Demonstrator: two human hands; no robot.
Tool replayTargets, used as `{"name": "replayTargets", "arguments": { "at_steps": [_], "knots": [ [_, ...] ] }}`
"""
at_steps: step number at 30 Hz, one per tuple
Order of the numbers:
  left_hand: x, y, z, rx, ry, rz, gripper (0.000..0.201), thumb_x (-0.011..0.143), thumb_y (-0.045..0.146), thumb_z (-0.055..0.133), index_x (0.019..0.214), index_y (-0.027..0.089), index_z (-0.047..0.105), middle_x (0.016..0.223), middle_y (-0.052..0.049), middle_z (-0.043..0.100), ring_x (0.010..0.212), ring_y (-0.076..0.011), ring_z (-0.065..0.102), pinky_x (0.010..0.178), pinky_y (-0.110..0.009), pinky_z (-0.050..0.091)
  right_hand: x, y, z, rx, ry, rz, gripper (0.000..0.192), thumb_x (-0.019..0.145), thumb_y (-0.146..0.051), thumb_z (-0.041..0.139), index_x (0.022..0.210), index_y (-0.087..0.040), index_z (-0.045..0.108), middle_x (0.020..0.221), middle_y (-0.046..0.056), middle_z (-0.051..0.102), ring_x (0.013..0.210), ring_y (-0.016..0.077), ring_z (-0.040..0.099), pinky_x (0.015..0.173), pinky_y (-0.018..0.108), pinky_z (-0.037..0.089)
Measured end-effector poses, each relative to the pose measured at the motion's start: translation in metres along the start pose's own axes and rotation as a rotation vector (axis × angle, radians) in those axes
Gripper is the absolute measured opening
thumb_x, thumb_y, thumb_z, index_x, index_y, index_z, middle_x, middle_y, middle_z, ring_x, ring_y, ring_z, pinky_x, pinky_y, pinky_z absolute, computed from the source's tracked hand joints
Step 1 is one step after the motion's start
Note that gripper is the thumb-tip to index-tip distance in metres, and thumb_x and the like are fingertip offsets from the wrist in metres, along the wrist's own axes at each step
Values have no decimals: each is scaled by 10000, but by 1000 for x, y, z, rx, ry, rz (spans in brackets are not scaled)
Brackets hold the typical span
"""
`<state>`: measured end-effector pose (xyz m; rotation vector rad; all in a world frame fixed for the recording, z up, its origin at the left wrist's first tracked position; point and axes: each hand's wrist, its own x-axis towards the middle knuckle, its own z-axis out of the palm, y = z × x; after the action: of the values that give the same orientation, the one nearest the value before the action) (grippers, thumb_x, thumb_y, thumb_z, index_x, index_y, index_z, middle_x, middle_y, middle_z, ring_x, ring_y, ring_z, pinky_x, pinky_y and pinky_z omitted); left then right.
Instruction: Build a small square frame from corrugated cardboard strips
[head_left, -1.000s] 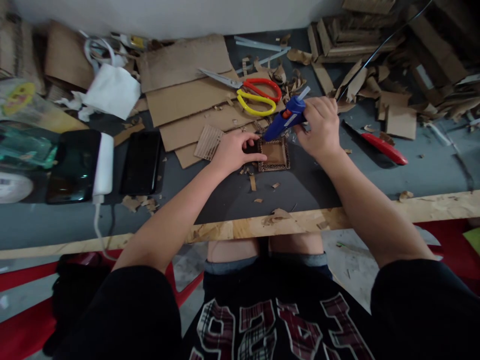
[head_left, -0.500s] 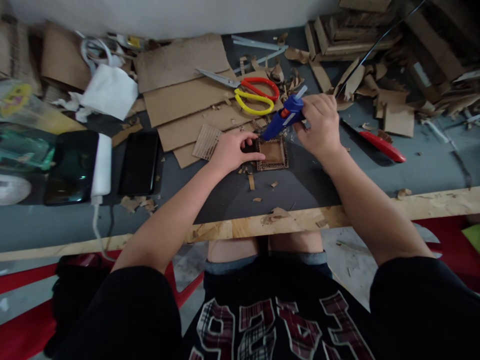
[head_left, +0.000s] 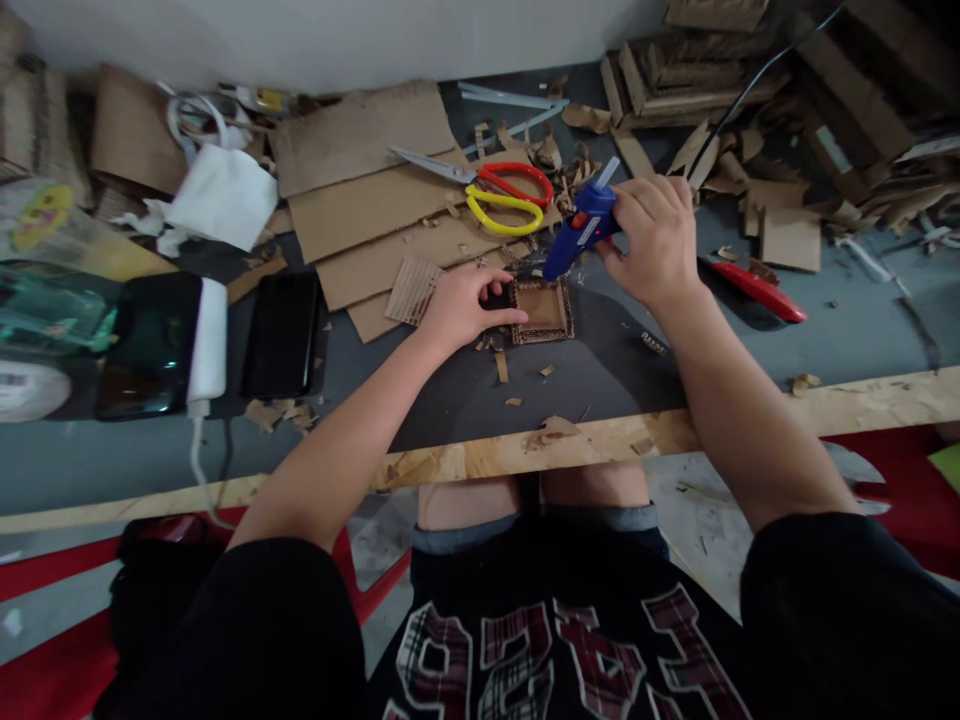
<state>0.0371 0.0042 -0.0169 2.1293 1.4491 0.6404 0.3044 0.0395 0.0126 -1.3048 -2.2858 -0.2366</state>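
A small square cardboard frame [head_left: 561, 331] with a raised, corrugated rim lies flat on the table in front of me. My left hand [head_left: 470, 305] steadies its left side, thumb over the near-left rim and curled fingers by the far-left corner. A blue hot glue gun [head_left: 577, 236] is gripped by my right hand [head_left: 654, 238], a clear glue stick poking out of its top end. Its nozzle points down at the far right corner of the frame; whether it touches I cannot tell. A ribbed cardboard piece [head_left: 411, 288] lies just left of my left hand.
Scissors [head_left: 504, 212] with red and yellow handles rest on stacked cardboard sheets [head_left: 360, 215]. A red cutter [head_left: 761, 290] lies to the right. On the left are a black phone [head_left: 280, 335] and a white adapter [head_left: 208, 340] with a cord. Cardboard scraps litter the table.
The glue gun has moved right along the frame's far edge, from near the far left corner to the far right one. My left hand stays at the frame.
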Motion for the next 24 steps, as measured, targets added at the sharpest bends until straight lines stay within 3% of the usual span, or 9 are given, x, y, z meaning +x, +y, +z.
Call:
{"name": "replayTargets", "arguments": {
  "at_steps": [8,13,16,21,24],
  "knots": [
    [0,0,1,-2,1,2,521,670,451,882,1099,203,722,916,-28,703,761,-147,580,731,-280,444,1,13,-7,86,-27,22,373,927,-540,517,1147,-252,606,1227,114,664,1163,332,560,1017,559,387],
    [0,1,0,-2,0,-3,526,674,455,880,1109,203,724,916,-24,702,760,-138,572,725,-270,427,1,8,-17,-39,-61,-9,353,983,-446,446,1220,-233,599,1246,78,664,1185,301,569,1033,545,402],
    [0,1,0,-18,-2,-9,522,671,452,882,1105,208,726,918,-18,702,760,-133,567,722,-262,421,1,4,-19,-100,-47,-52,401,1036,-433,329,1253,-226,595,1226,68,678,1170,270,586,1023,526,416],
    [0,1,0,-17,-3,9,515,669,449,884,1095,205,728,913,-15,701,751,-129,556,725,-263,422,1,2,-18,-123,68,-122,708,1063,-468,13,1210,-186,645,1151,55,716,1090,230,625,957,508,454],
    [0,2,0,-14,-4,17,518,670,447,884,1099,205,725,912,-13,698,745,-128,556,722,-263,424,1,2,-18,-91,57,-124,664,1066,-459,33,1217,-251,645,1200,20,710,1109,216,622,1001,505,432]
  ]
}}
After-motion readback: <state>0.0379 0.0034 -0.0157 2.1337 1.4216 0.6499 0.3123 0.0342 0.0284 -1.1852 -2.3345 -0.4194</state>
